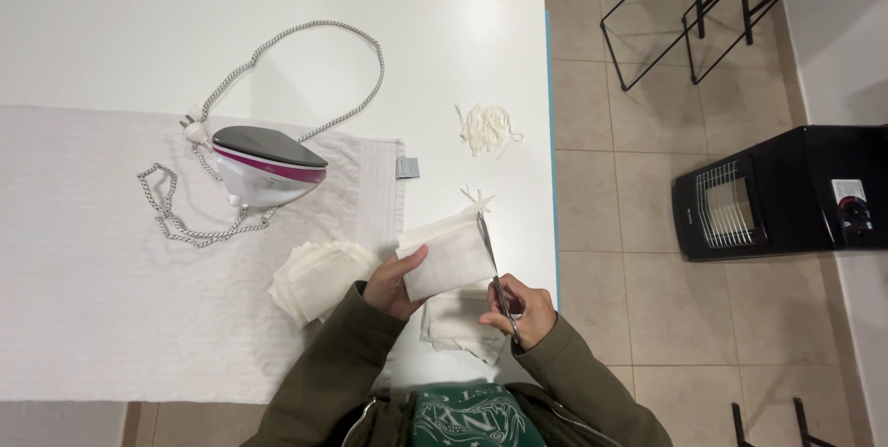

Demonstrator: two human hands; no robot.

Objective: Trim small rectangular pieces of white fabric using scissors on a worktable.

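Folded white cloth (446, 265) gripped in left hand (396, 282) above the tabletop's (444, 49) right edge, trimmed along its right side by scissors (493, 276) clasped in right hand (520, 310). Beneath, 2 stacks of cloth pieces (314, 279); beyond, cut strips (487, 128), pink-and-grey iron (265, 165) with coiled cord (277, 49).

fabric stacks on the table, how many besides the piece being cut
2: one fabric stack left of the left hand, another stack under the right hand. More may be hidden.

A white table (462, 31) carries a white towel (92, 299), fabric strips (487, 128) and cloth stacks (319, 280).
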